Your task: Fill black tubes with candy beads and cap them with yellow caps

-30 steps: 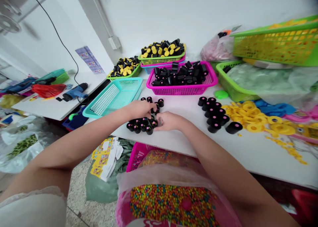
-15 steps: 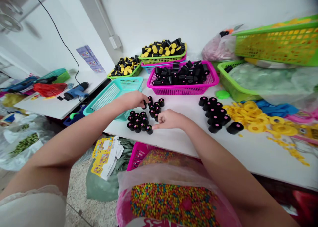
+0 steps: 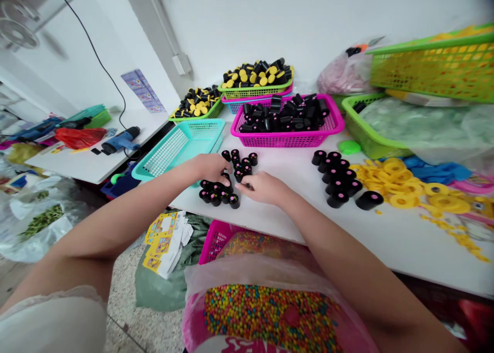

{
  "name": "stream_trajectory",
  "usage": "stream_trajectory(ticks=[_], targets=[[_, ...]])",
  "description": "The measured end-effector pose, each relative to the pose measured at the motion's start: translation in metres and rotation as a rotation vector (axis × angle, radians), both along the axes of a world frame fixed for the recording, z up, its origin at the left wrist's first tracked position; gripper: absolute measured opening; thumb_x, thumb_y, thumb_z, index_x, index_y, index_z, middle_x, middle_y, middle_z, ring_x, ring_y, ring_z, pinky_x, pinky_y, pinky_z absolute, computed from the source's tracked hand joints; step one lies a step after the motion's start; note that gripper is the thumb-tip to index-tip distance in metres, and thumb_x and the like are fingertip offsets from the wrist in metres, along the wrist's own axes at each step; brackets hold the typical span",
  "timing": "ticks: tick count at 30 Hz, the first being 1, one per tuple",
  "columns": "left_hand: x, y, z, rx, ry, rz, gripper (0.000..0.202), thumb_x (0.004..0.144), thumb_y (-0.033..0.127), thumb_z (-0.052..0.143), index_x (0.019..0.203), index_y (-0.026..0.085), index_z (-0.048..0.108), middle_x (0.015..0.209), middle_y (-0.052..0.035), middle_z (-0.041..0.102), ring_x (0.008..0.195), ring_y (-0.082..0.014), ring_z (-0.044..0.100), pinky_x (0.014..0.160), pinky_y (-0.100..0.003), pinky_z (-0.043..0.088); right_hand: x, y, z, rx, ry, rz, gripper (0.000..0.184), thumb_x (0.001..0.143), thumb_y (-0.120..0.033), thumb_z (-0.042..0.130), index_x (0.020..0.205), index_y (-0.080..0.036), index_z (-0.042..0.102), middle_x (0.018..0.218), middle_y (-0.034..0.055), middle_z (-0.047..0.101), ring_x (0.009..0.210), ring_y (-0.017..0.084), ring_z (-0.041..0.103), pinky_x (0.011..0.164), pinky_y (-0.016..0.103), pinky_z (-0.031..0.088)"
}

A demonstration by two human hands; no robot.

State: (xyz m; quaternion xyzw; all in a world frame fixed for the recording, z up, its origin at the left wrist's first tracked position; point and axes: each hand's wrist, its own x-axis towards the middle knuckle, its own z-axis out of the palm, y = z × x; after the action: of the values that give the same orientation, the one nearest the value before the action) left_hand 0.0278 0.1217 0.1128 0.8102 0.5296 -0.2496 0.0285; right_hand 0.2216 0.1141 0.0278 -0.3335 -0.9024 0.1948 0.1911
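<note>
Small black cylinders with pink centres (image 3: pixel 219 192) stand upright in a loose cluster on the white table (image 3: pixel 386 240), with a second group (image 3: pixel 241 165) just beyond. My left hand (image 3: pixel 210 169) comes down over the cluster, its fingertips gripping one black cylinder (image 3: pixel 226 178). My right hand (image 3: pixel 257 187) rests on the table beside the cluster. Its fingertips reach towards the cylinders, and it seems to hold nothing. A further double row of black cylinders (image 3: pixel 335 179) stands to the right.
A teal basket (image 3: pixel 179 149) sits left of my hands. Behind are a magenta basket of black cylinders (image 3: pixel 287 137) and green baskets of yellow-capped pieces (image 3: pixel 254 89). Yellow rings (image 3: pixel 401 186) lie right. A bag of coloured beads (image 3: pixel 270 317) sits below the table edge.
My left hand has moved down and closer to the near cluster. My right hand has moved slightly up and left, and the cylinders between my hands have shifted a little.
</note>
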Motion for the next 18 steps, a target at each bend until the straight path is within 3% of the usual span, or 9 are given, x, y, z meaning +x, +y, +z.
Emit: stream_trajectory(ticks=[7, 12, 18], targets=[[-0.0009, 0.0030, 0.0031, -0.016, -0.049, 0.035, 0.060, 0.077, 0.057, 0.060, 0.129, 0.029, 0.055, 0.121, -0.0067, 0.067, 0.099, -0.0253, 0.064, 0.074, -0.029, 0.044, 0.0011, -0.0009, 0.0032, 0.018, -0.001, -0.026, 0.030, 0.093, -0.035, 0.047, 0.077, -0.018, 0.066, 0.060, 0.0014, 0.058, 0.056, 0.013, 0.047, 0.056, 0.026, 0.025], [0.0005, 0.0014, 0.0019, -0.045, -0.028, -0.002, 0.070, 0.071, 0.066, 0.061, 0.129, 0.028, 0.055, 0.109, -0.0076, 0.071, 0.095, -0.0268, 0.065, 0.073, -0.030, 0.044, -0.0009, -0.0045, 0.0035, 0.026, -0.045, 0.021, 0.032, 0.095, -0.033, 0.044, 0.075, -0.018, 0.065, 0.059, 0.0012, 0.056, 0.054, 0.012, 0.041, 0.055, 0.027, 0.022], [0.0074, 0.0021, -0.0005, -0.015, 0.008, -0.006, 0.075, 0.071, 0.065, 0.060, 0.133, 0.025, 0.050, 0.102, -0.0097, 0.071, 0.097, -0.0294, 0.065, 0.071, -0.030, 0.043, -0.0002, -0.0028, 0.0011, 0.042, -0.060, 0.032, 0.034, 0.095, -0.033, 0.043, 0.075, -0.018, 0.065, 0.059, 0.0015, 0.056, 0.053, 0.011, 0.040, 0.055, 0.027, 0.021]])
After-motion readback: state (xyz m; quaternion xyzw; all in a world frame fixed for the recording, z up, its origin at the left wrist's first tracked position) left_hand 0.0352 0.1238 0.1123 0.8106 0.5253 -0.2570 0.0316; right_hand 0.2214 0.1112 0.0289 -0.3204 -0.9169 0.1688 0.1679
